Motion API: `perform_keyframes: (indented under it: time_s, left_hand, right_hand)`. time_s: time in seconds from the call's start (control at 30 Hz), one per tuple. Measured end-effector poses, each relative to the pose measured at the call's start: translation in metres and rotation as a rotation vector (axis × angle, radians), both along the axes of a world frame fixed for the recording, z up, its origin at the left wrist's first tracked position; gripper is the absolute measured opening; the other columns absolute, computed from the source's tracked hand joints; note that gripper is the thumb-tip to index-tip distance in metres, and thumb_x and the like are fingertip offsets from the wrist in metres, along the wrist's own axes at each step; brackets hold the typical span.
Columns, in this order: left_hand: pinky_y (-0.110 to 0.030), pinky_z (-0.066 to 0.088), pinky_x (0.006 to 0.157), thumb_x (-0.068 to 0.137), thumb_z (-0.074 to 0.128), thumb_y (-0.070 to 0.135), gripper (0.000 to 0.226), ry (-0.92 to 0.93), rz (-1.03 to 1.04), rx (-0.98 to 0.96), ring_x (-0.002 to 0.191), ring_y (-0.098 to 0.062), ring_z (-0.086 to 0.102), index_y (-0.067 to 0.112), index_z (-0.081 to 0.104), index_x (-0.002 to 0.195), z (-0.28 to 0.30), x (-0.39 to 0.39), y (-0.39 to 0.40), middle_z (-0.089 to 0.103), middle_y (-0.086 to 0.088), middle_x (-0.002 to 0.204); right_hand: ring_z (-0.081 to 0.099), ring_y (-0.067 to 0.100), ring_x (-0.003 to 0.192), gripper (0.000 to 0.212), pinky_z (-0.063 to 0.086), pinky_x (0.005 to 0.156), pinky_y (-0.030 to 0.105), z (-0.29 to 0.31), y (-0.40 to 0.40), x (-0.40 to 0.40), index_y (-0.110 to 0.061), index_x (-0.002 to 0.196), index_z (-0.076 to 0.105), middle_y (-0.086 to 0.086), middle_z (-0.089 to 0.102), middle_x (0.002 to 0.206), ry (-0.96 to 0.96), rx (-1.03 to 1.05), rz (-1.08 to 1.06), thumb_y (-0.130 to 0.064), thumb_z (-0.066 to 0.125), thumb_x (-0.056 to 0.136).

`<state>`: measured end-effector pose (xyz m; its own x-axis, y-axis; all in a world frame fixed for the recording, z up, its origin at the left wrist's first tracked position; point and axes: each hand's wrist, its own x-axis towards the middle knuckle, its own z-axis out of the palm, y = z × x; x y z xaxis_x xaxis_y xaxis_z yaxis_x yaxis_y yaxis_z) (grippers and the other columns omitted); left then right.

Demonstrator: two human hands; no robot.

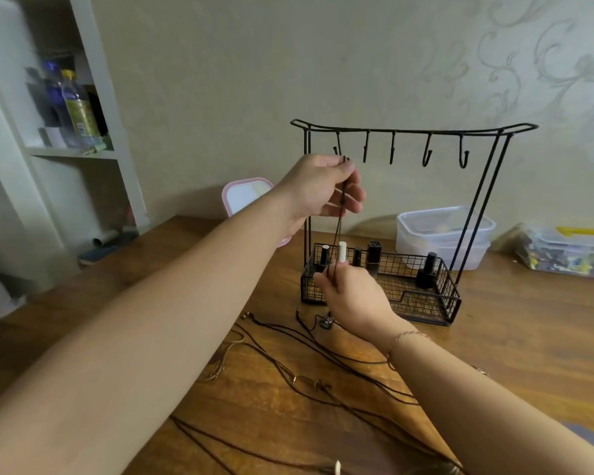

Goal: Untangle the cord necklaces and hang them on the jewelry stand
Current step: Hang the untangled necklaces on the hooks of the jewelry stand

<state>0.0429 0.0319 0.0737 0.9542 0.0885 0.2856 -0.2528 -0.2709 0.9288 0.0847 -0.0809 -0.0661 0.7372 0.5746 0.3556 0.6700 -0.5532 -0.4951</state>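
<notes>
A black wire jewelry stand (pixel 414 130) with several hooks stands on the wooden table. My left hand (pixel 323 188) is raised by the stand's leftmost hook and pinches the top of a dark cord necklace (pixel 338 231). The cord hangs straight down to my right hand (pixel 352 296), which pinches its lower part in front of the stand's basket. Its pendant (pixel 325 322) dangles just under that hand. More dark cord necklaces (pixel 323 382) lie tangled across the table in front of me.
The stand's wire basket (pixel 422 303) holds several small bottles. Behind it sit a clear plastic box (pixel 443 231) and a pink-rimmed lid (pixel 246 197). A bag of colourful items (pixel 563 255) lies far right. A white shelf (pixel 69 152) with bottles stands left.
</notes>
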Motion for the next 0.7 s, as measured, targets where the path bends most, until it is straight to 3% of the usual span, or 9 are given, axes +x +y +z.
perform_keyframes:
  time_s: [0.07, 0.13, 0.17, 0.23, 0.3, 0.4, 0.5, 0.6, 0.7]
  left_hand:
    - [-0.037, 0.052, 0.073, 0.107, 0.040, 0.019, 0.029, -0.025, 0.011, -0.058, 0.074, -0.023, 0.068, 0.011, 0.058, 0.085, 0.007, 0.002, 0.002, 0.069, -0.007, 0.076]
    - [-0.036, 0.053, 0.071, 0.107, 0.040, 0.018, 0.029, -0.056, 0.028, -0.104, 0.073, -0.022, 0.068, 0.012, 0.057, 0.084, 0.014, 0.003, 0.004, 0.069, -0.007, 0.075]
    - [-0.035, 0.053, 0.070, 0.107, 0.039, 0.018, 0.030, -0.071, 0.043, -0.118, 0.072, -0.022, 0.068, 0.012, 0.056, 0.083, 0.017, 0.004, 0.005, 0.068, -0.007, 0.075]
    - [-0.033, 0.053, 0.070, 0.107, 0.039, 0.018, 0.030, -0.089, 0.071, -0.148, 0.070, -0.023, 0.068, 0.012, 0.055, 0.082, 0.022, 0.006, 0.008, 0.067, -0.008, 0.075]
    - [-0.033, 0.052, 0.070, 0.107, 0.040, 0.018, 0.030, -0.092, 0.096, -0.175, 0.068, -0.023, 0.068, 0.012, 0.055, 0.081, 0.023, 0.008, 0.011, 0.066, -0.008, 0.075]
    - [-0.033, 0.052, 0.071, 0.107, 0.040, 0.017, 0.032, -0.078, 0.112, -0.189, 0.068, -0.022, 0.067, 0.012, 0.055, 0.079, 0.021, 0.009, 0.013, 0.066, -0.008, 0.074]
    - [-0.034, 0.053, 0.072, 0.107, 0.040, 0.017, 0.032, -0.048, 0.105, -0.176, 0.069, -0.023, 0.068, 0.011, 0.056, 0.080, 0.015, 0.009, 0.014, 0.067, -0.008, 0.073]
    - [-0.036, 0.053, 0.073, 0.107, 0.041, 0.017, 0.030, 0.002, 0.104, -0.147, 0.069, -0.023, 0.068, 0.010, 0.056, 0.081, 0.006, 0.010, 0.015, 0.067, -0.009, 0.074]
    - [-0.040, 0.054, 0.078, 0.106, 0.042, 0.017, 0.028, 0.053, 0.106, -0.091, 0.073, -0.024, 0.068, 0.009, 0.057, 0.084, -0.007, 0.009, 0.016, 0.068, -0.011, 0.078]
  right_hand:
    - [0.061, 0.018, 0.080, 0.032, 0.050, 0.068, 0.033, -0.002, -0.004, -0.003, -0.021, 0.086, 0.060, -0.004, 0.062, 0.092, -0.112, -0.256, 0.089, -0.043, 0.042, 0.102]
    - [0.062, 0.018, 0.084, 0.026, 0.052, 0.071, 0.031, -0.002, -0.008, -0.001, -0.021, 0.090, 0.060, -0.005, 0.062, 0.093, -0.020, -0.306, 0.173, -0.036, 0.044, 0.103]
    - [0.063, 0.020, 0.084, 0.023, 0.053, 0.070, 0.029, 0.001, -0.011, -0.001, -0.018, 0.090, 0.061, -0.002, 0.064, 0.092, 0.095, -0.200, 0.191, -0.027, 0.045, 0.103]
    - [0.067, 0.028, 0.074, 0.024, 0.057, 0.064, 0.031, 0.010, -0.012, 0.002, -0.010, 0.092, 0.059, 0.009, 0.067, 0.086, 0.401, 0.213, 0.144, -0.013, 0.039, 0.105]
    - [0.067, 0.027, 0.063, 0.027, 0.060, 0.060, 0.038, 0.027, -0.012, 0.008, -0.007, 0.092, 0.054, 0.015, 0.066, 0.080, 0.640, 0.634, 0.089, -0.016, 0.034, 0.107]
    - [0.068, 0.026, 0.064, 0.031, 0.058, 0.057, 0.034, 0.053, -0.007, 0.021, -0.008, 0.087, 0.051, 0.014, 0.066, 0.077, 0.742, 0.905, 0.074, -0.019, 0.031, 0.108]
    - [0.070, 0.027, 0.066, 0.028, 0.062, 0.060, 0.036, 0.064, 0.003, 0.035, -0.006, 0.086, 0.053, 0.016, 0.065, 0.082, 0.768, 0.829, -0.023, -0.015, 0.035, 0.107]
    - [0.071, 0.029, 0.079, 0.012, 0.062, 0.078, 0.043, 0.051, 0.011, 0.050, -0.004, 0.087, 0.058, 0.020, 0.067, 0.094, 0.725, 0.476, -0.139, -0.002, 0.051, 0.097]
    - [0.071, 0.020, 0.070, 0.011, 0.061, 0.069, 0.030, 0.034, 0.016, 0.050, 0.000, 0.091, 0.066, 0.016, 0.069, 0.093, 0.697, 0.315, -0.183, -0.002, 0.056, 0.093]
